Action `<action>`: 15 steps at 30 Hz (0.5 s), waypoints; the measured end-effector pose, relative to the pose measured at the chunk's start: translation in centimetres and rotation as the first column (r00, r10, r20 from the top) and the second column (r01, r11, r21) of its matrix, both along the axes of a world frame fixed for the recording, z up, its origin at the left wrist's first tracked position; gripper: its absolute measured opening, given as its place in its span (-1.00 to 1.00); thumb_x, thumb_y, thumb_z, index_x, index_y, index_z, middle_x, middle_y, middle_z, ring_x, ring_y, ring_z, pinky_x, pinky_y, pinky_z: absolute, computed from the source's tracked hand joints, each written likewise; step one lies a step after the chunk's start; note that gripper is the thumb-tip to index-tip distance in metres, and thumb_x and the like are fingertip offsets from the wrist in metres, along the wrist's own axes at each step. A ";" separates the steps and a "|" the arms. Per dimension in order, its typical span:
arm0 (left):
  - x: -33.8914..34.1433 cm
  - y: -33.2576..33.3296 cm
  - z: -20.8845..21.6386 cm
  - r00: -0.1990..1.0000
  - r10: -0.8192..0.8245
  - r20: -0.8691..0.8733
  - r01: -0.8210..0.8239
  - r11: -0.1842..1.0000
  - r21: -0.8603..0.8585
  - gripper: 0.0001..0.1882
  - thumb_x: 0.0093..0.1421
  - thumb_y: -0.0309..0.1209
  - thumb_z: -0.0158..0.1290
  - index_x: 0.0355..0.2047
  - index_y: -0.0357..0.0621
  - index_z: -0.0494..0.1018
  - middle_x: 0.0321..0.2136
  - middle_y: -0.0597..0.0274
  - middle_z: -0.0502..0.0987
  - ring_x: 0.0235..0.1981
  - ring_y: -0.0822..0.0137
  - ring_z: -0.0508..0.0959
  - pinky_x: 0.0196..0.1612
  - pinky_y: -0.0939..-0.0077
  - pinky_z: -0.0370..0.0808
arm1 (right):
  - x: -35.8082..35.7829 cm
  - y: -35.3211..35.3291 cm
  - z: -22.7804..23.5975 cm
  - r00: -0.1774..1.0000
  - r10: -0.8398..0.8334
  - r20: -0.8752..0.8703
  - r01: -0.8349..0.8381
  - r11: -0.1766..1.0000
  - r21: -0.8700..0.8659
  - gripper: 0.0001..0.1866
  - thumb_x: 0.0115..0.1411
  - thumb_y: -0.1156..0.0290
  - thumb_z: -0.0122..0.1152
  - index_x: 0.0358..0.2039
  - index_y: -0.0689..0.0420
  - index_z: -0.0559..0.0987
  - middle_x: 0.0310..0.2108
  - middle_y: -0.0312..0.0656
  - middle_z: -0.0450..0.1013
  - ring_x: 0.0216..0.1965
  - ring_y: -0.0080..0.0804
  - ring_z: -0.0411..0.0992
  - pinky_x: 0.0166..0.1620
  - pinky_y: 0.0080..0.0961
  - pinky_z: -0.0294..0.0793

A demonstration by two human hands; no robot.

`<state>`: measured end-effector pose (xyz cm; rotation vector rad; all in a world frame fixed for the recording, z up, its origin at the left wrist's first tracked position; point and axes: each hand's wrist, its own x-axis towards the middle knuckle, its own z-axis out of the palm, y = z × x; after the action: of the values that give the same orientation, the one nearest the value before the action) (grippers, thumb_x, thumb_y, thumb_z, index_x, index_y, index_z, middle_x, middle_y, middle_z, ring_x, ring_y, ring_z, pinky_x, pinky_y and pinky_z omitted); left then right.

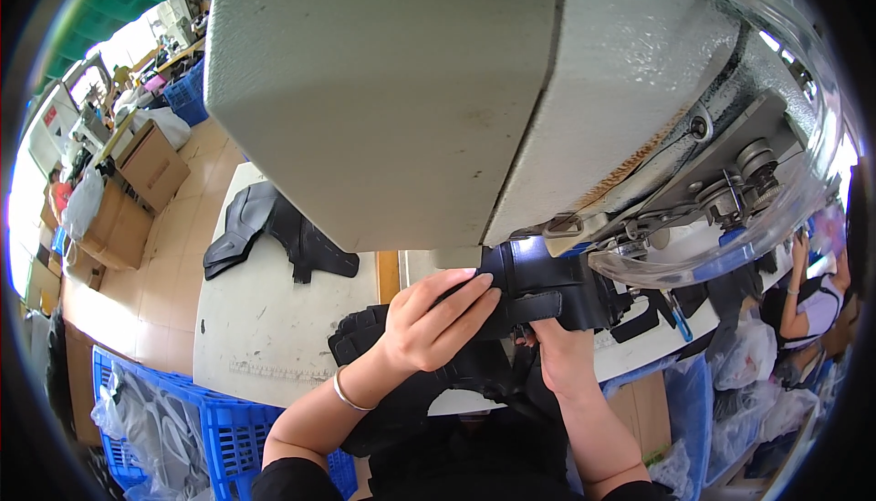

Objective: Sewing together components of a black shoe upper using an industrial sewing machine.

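Note:
A black leather boot upper (550, 275) lies under the head of a pale green sewing machine (392, 90), lit by a bright spot near its far edge. My left hand (438, 323), with a silver bangle at the wrist, grips its left side; the fingers lie together along the leather. From below, my right hand (561, 350) holds the near edge by a strap-like tab; the leather hides part of its fingers. More black leather (365, 332) hangs beneath my left hand toward my lap.
Other black uppers (265, 227) rest on the white table (274, 328) at left. A clear plastic guard (712, 268) curves at right, near a blue-handled tool (680, 318). Blue crates (228, 437) flank me. Another person (812, 305) sits at far right; cartons (155, 168) stand at left.

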<state>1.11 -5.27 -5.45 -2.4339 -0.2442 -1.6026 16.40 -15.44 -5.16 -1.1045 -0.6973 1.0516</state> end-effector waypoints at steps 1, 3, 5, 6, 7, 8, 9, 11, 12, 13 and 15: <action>-0.1 -0.1 0.0 1.000 0.021 -0.005 -0.021 1.000 0.010 -0.69 -0.34 -0.56 0.15 -0.45 -0.27 0.60 -0.33 0.11 0.62 -0.16 0.10 0.61 -0.26 0.45 0.61 | 0.0 0.0 -0.1 1.000 0.004 0.000 -0.004 1.000 -0.001 -0.93 0.26 0.49 0.18 -0.31 0.17 0.47 -0.45 -0.30 0.43 -0.50 -0.62 0.41 -0.46 -0.65 0.39; -0.2 0.1 0.0 1.000 0.030 0.000 -0.030 0.999 0.042 -0.71 -0.28 -0.54 0.15 -0.43 -0.26 0.61 -0.33 0.13 0.60 -0.21 0.15 0.59 -0.30 0.46 0.62 | 0.0 0.1 -0.2 1.000 0.007 0.012 -0.008 0.999 0.032 -0.94 0.27 0.49 0.17 -0.31 0.16 0.47 -0.44 -0.30 0.43 -0.49 -0.62 0.42 -0.46 -0.65 0.39; -0.2 0.2 0.1 0.999 0.036 0.005 -0.036 0.997 0.074 -0.72 -0.22 -0.52 0.15 -0.40 -0.24 0.61 -0.34 0.14 0.59 -0.26 0.21 0.57 -0.34 0.47 0.62 | -0.1 0.1 -0.2 1.000 0.006 0.005 -0.006 1.000 0.028 -0.94 0.27 0.49 0.17 -0.31 0.16 0.47 -0.43 -0.30 0.43 -0.49 -0.62 0.42 -0.46 -0.65 0.39; -0.2 0.1 0.1 0.999 0.040 0.008 -0.041 0.996 0.082 -0.73 -0.22 -0.52 0.15 -0.40 -0.24 0.61 -0.34 0.15 0.60 -0.26 0.21 0.57 -0.34 0.48 0.62 | -0.1 0.0 -0.2 1.000 0.000 -0.004 0.000 1.000 0.023 -0.94 0.27 0.49 0.17 -0.32 0.16 0.47 -0.43 -0.29 0.44 -0.48 -0.62 0.42 -0.46 -0.65 0.39; -0.2 0.1 0.2 0.999 0.045 0.010 -0.045 0.995 0.089 -0.73 -0.22 -0.52 0.15 -0.40 -0.24 0.61 -0.33 0.16 0.60 -0.26 0.22 0.57 -0.35 0.50 0.62 | -0.1 0.0 -0.4 1.000 0.002 -0.003 -0.002 1.000 0.024 -0.94 0.27 0.49 0.17 -0.32 0.16 0.47 -0.43 -0.29 0.44 -0.48 -0.62 0.42 -0.46 -0.65 0.39; -0.2 0.0 0.2 0.999 0.045 0.011 -0.046 0.995 0.091 -0.73 -0.22 -0.52 0.15 -0.40 -0.24 0.61 -0.33 0.16 0.60 -0.26 0.22 0.57 -0.35 0.50 0.62 | 0.0 -0.1 -0.7 1.000 0.015 -0.006 -0.014 0.999 0.051 -0.92 0.26 0.49 0.17 -0.24 0.15 0.50 -0.38 -0.31 0.47 -0.48 -0.64 0.44 -0.49 -0.68 0.40; -0.3 -0.1 0.3 0.999 0.053 -0.005 -0.052 0.994 0.099 -0.73 -0.22 -0.52 0.15 -0.41 -0.24 0.61 -0.33 0.18 0.60 -0.26 0.22 0.57 -0.35 0.51 0.61 | 0.0 -0.1 -0.9 1.000 0.027 -0.010 -0.027 0.997 0.078 -0.86 0.25 0.49 0.16 -0.16 0.14 0.53 -0.34 -0.33 0.50 -0.47 -0.66 0.45 -0.52 -0.72 0.41; -0.4 -0.1 0.4 0.998 0.060 -0.021 -0.057 0.992 0.109 -0.73 -0.22 -0.52 0.15 -0.41 -0.23 0.61 -0.32 0.19 0.60 -0.26 0.22 0.57 -0.35 0.52 0.61 | 0.0 -0.2 -0.6 1.000 0.020 -0.004 -0.020 0.998 0.057 -0.85 0.25 0.49 0.17 -0.17 0.15 0.53 -0.34 -0.32 0.50 -0.48 -0.66 0.45 -0.52 -0.71 0.42; -0.4 -0.2 0.5 0.998 0.060 -0.026 -0.057 0.993 0.106 -0.73 -0.22 -0.52 0.15 -0.41 -0.23 0.61 -0.32 0.19 0.60 -0.26 0.23 0.57 -0.34 0.53 0.61 | 0.0 -0.3 -0.5 1.000 0.013 0.002 -0.013 0.999 0.033 -0.85 0.24 0.49 0.17 -0.17 0.15 0.53 -0.35 -0.32 0.50 -0.49 -0.65 0.44 -0.52 -0.71 0.42; -0.4 -0.2 0.6 0.998 0.059 -0.032 -0.055 0.993 0.102 -0.73 -0.22 -0.51 0.14 -0.41 -0.23 0.61 -0.31 0.20 0.61 -0.26 0.23 0.57 -0.34 0.54 0.61 | 0.1 -0.4 -0.3 1.000 0.011 0.001 -0.011 0.999 0.033 -0.85 0.24 0.49 0.17 -0.17 0.15 0.53 -0.35 -0.32 0.50 -0.49 -0.65 0.44 -0.52 -0.71 0.42; -0.6 -0.2 1.1 0.995 0.061 -0.073 -0.054 0.994 0.092 -0.74 -0.21 -0.52 0.14 -0.41 -0.23 0.61 -0.31 0.20 0.61 -0.26 0.23 0.57 -0.34 0.54 0.61 | 0.6 -0.6 0.1 0.995 0.068 0.077 -0.068 0.998 -0.001 -0.94 0.27 0.50 0.17 -0.31 0.21 0.49 -0.45 -0.27 0.46 -0.48 -0.59 0.46 -0.42 -0.65 0.48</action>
<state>0.55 -5.51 -4.35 -2.3917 -0.2226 -1.4615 17.00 -16.03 -5.10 -1.1307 -0.8016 1.0702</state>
